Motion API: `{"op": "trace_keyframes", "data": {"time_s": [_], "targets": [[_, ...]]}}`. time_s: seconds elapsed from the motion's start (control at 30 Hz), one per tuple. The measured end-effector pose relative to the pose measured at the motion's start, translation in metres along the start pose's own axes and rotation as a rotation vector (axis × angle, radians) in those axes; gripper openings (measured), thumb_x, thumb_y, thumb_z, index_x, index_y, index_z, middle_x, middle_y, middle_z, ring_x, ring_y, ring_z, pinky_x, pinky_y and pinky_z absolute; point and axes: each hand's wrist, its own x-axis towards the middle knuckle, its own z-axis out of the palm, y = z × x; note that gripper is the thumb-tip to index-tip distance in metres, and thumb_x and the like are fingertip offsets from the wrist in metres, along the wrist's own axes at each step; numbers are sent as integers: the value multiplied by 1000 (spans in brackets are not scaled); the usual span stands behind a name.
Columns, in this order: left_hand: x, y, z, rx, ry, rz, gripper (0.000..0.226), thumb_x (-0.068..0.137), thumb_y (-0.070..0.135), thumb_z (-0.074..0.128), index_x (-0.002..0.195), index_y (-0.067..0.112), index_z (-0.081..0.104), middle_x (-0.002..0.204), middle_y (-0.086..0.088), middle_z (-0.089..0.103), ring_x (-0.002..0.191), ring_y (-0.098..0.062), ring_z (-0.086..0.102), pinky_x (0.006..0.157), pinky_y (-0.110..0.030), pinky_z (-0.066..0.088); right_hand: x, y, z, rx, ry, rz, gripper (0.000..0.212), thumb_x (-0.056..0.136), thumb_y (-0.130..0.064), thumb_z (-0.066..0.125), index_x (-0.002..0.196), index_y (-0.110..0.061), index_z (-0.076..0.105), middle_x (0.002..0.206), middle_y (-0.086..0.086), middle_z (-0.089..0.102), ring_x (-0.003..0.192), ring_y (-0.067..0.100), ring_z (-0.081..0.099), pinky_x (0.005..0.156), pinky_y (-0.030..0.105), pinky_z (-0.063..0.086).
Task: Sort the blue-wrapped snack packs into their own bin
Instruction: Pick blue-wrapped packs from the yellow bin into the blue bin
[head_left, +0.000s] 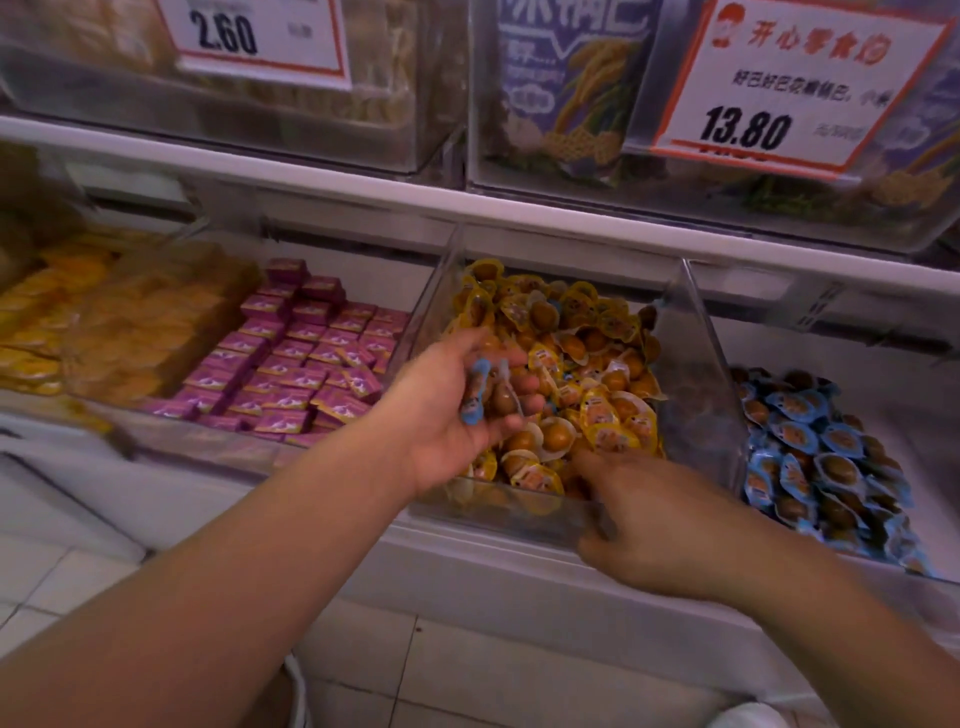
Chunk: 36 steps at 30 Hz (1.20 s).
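Note:
My left hand (457, 410) hovers over the clear middle bin (431, 312) and holds a few blue-wrapped snack packs (480, 389) in its curled fingers. That bin is full of yellow-wrapped snack packs (587, 364). My right hand (654, 514) reaches into the bin's front right corner, fingers down among the yellow packs; what they touch is hidden. The bin to the right (727, 332) holds a heap of blue-wrapped packs (821, 457).
Pink boxed snacks (296, 364) fill the bin to the left, with yellow packets (104, 322) beyond them. An upper shelf carries clear bins with price cards (779, 83). A clear divider (691, 364) separates the middle and right bins. White tiled floor lies below.

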Motion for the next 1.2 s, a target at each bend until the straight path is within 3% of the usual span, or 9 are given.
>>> {"op": "trace_keyframes", "data": {"time_s": [0.17,0.33,0.57,0.73,0.9,0.97,1.03,1.13,1.2], "targets": [[-1,-2,6,63,-57,53,13,94,14,50,89,7,59,75,-13,59,67,-22,60,45,-21,46,-2,-3,4,79,19,63,31,72,-49,51,101,-38,49,88,-9,63,81,14,60,62,34,49],[1,-8,6,130,-4,117,19,94,-6,44,99,5,58,76,-13,58,69,-22,57,46,-21,43,5,-2,-3,298,-20,14,14,77,-28,60,89,-25,66,81,-2,67,74,12,61,66,41,51],[12,-25,7,320,80,274,16,99,3,51,103,15,62,104,-21,65,84,-34,63,44,-25,44,1,6,-11,730,144,28,12,82,-22,79,91,-28,73,81,-18,70,74,-4,62,65,13,46],[13,-32,20,264,129,491,19,98,6,55,111,18,62,73,-6,64,60,-23,53,50,-28,44,9,-7,-23,1590,492,400,14,97,-19,58,97,-10,69,73,1,63,56,14,54,40,25,37],[0,-48,39,743,155,897,30,97,17,58,119,38,55,97,22,66,89,1,64,75,-9,47,9,-28,-34,2221,127,264,43,94,-43,46,111,-15,74,94,8,72,73,20,67,54,24,48],[0,-55,43,1013,141,896,37,98,35,48,133,46,42,112,30,59,110,-5,56,96,-25,45,7,-28,-35,2219,153,298,43,92,-49,50,116,-20,71,101,6,73,80,18,71,56,23,52],[4,-56,42,1267,112,874,56,94,48,38,148,42,25,135,20,44,131,-14,39,112,-41,32,6,-25,-31,2091,267,363,36,92,-43,57,116,-21,71,108,6,75,90,19,70,64,26,51],[4,-51,38,1380,-98,907,70,92,68,25,153,41,7,159,14,21,149,-5,11,121,-33,19,-1,-16,-31,1948,481,369,28,92,-27,65,114,-11,69,107,19,73,95,33,68,73,41,52],[3,-51,31,1401,-202,996,69,96,69,20,156,37,9,162,18,16,150,-3,9,120,-26,16,-9,-4,-36,1843,612,288,25,92,-24,67,110,-6,68,79,13,72,72,27,70,52,33,52]]}}
